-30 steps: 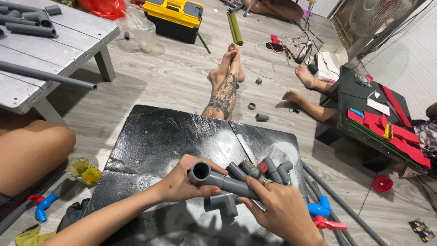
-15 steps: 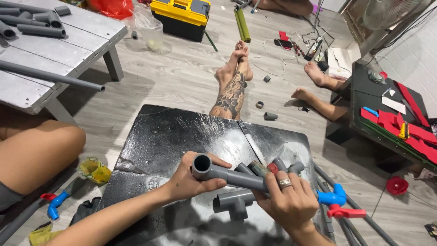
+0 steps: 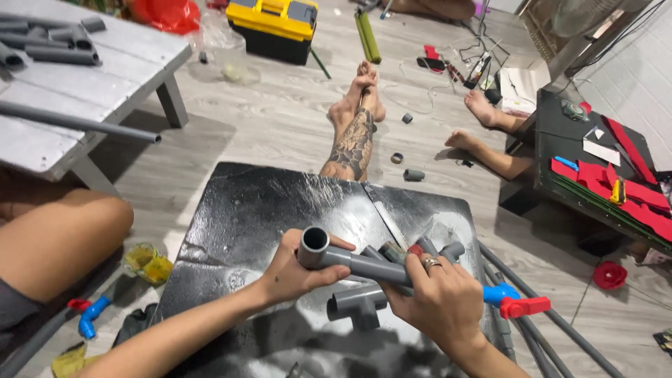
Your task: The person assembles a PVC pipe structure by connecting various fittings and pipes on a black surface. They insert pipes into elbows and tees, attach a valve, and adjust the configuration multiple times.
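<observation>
Fingers of left hand [image 3: 294, 274] and right hand [image 3: 437, 304] clamped around grey pipe assembly [image 3: 353, 264].

Black board [image 3: 266, 210] carries a grey tee fitting [image 3: 357, 304].

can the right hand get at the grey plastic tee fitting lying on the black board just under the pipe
Probably yes: the grey plastic tee fitting lies uncovered on the black board, just beside the right hand, though that hand now grips the grey plastic pipe.

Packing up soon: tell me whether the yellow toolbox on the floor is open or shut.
Shut. The yellow toolbox sits with its lid flat down on its black base, no gap showing; whether the latches are fastened cannot be told.
</observation>
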